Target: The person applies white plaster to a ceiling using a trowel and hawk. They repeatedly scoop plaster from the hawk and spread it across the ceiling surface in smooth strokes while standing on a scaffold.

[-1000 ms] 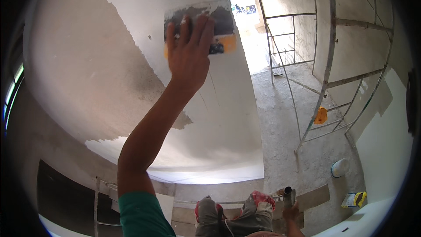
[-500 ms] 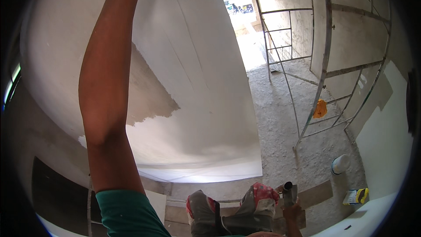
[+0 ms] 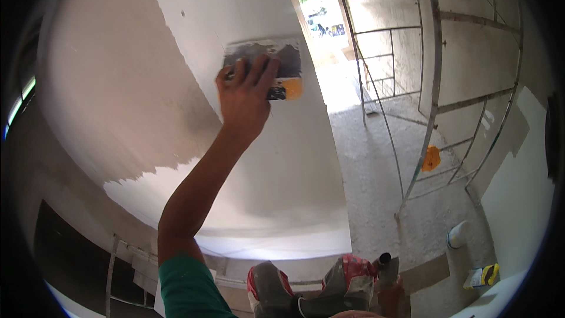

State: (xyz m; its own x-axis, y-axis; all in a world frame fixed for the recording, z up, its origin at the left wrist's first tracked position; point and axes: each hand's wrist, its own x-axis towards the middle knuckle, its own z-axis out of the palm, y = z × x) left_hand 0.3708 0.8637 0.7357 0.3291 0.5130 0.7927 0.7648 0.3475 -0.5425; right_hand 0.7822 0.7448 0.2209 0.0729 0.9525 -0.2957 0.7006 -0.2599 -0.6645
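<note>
The rough grey floor (image 3: 374,194) — dusty and mottled — carries a tall metal scaffold (image 3: 437,65) on its legs. A white bucket (image 3: 459,234) rests near the right-hand wall (image 3: 515,200) — with a yellow-and-pale bag (image 3: 484,277) lying just beyond it.

The left hand (image 3: 244,103) hides part of the trowel (image 3: 288,66).

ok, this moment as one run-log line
left hand: holding wide scraper against wall | right hand: holding grey tool | scaffold frame: at right
</note>
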